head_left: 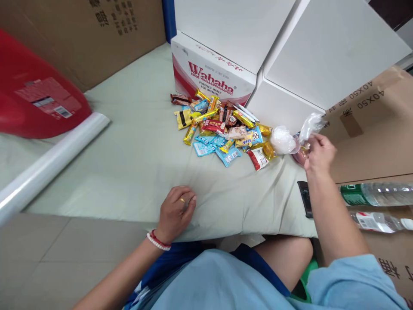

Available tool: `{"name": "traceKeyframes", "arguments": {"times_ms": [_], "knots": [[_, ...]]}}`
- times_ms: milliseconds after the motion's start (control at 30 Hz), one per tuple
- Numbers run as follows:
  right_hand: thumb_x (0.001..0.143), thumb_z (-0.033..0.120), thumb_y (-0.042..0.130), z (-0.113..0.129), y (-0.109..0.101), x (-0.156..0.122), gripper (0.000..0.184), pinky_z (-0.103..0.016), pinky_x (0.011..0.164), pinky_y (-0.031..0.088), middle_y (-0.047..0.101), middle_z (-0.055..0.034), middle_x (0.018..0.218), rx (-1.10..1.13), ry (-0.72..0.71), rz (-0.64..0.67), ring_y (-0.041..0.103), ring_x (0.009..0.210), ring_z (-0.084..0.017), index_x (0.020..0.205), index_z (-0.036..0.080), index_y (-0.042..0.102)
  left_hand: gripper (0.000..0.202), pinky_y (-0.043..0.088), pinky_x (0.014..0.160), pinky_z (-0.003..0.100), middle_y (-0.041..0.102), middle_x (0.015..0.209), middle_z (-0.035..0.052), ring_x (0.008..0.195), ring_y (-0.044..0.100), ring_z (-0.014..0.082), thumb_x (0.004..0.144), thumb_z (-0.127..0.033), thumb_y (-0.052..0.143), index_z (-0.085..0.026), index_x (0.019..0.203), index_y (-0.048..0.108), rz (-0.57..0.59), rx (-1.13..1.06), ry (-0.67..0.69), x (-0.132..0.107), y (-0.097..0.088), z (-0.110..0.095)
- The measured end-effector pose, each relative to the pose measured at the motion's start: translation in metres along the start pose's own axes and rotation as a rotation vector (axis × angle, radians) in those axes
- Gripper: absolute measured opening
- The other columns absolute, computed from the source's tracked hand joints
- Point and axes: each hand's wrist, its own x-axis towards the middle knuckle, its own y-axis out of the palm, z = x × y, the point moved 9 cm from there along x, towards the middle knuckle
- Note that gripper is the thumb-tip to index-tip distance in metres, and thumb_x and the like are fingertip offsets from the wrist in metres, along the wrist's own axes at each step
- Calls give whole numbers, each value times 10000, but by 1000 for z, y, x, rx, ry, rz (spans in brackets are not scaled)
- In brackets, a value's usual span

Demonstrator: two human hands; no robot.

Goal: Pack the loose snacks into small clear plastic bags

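Observation:
My left hand point(177, 211) rests on the pale green cloth point(129, 176) near its front edge, fingers curled into a loose fist, with a gold ring showing and nothing visible in it. Stretched out to the right, my right hand point(320, 153) pinches a clear plastic bag point(311, 127), slightly blurred. Beside that hand lie a white bunched plastic bag point(282, 140) and a reddish wrapped item point(300, 156), partly hidden. To the left spreads a heap of wrapped snacks, among them a red packet point(214, 126), blue packets point(204, 149) and a red-and-white packet point(258, 159).
Behind the snacks stand a Wahaba-printed white carton, lettered Wahaha point(209, 73), and white boxes point(297, 56). A red container point(38, 90) and a plastic film roll point(54, 163) lie left. Cardboard point(371, 146), bottles point(380, 193) and a black phone-like object point(304, 198) are right.

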Motion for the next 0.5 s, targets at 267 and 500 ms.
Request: {"name": "traceKeyframes", "arguments": {"times_ms": [267, 500], "knots": [[836, 368, 766, 48, 107, -245, 92, -343, 652, 467, 691, -35, 832, 171, 80, 724, 605, 743, -216, 885, 325, 830, 663, 330, 413, 192, 676, 1065, 68, 552, 591, 76, 817, -632, 731, -212, 1305, 573, 378, -1035, -760, -12, 87, -10], [888, 445, 735, 11, 104, -283, 155, -313, 648, 449, 642, -12, 809, 301, 318, 631, 535, 681, -170, 916, 309, 803, 509, 393, 507, 210, 602, 735, -18, 577, 496, 82, 727, -578, 824, -146, 946, 668, 327, -1060, -820, -22, 98, -1]]}}
